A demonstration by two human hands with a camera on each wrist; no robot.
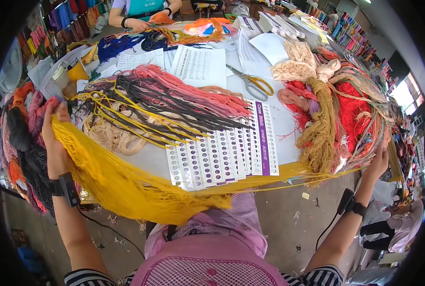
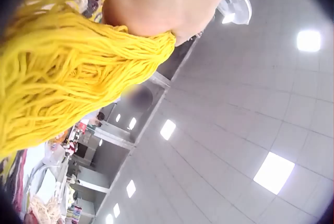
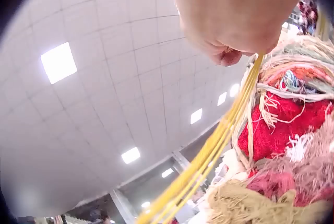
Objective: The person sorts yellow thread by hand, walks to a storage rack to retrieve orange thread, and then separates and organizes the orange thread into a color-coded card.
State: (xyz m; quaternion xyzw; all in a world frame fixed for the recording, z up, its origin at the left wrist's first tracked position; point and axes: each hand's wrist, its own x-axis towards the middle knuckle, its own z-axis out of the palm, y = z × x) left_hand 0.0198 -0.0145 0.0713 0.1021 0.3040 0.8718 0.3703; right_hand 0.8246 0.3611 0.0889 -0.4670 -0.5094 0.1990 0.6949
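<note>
My left hand (image 1: 56, 143) grips the top of a thick yellow skein of yarn (image 1: 126, 190) at the table's left side, and its loose strands sag toward my lap. In the left wrist view the yellow yarn (image 2: 78, 78) fans out from under that hand (image 2: 156, 4). Far to the right, my right hand (image 1: 378, 161) pinches a few thin yellow strands (image 3: 209, 148) drawn out from the skein, its fingers curled in the right wrist view (image 3: 235, 20). These strands stretch across the table's front edge, passing below the shade cards (image 1: 212, 162).
Pink, black and yellow yarn (image 1: 174, 102) lies over the cards. Scissors (image 1: 253, 83) rest by printed sheets (image 1: 198, 64). A red skein (image 1: 355, 114) and an olive skein (image 1: 319, 128) pile up at right; dark and orange skeins (image 1: 21, 124) hang at left. Another person (image 1: 141, 14) works opposite.
</note>
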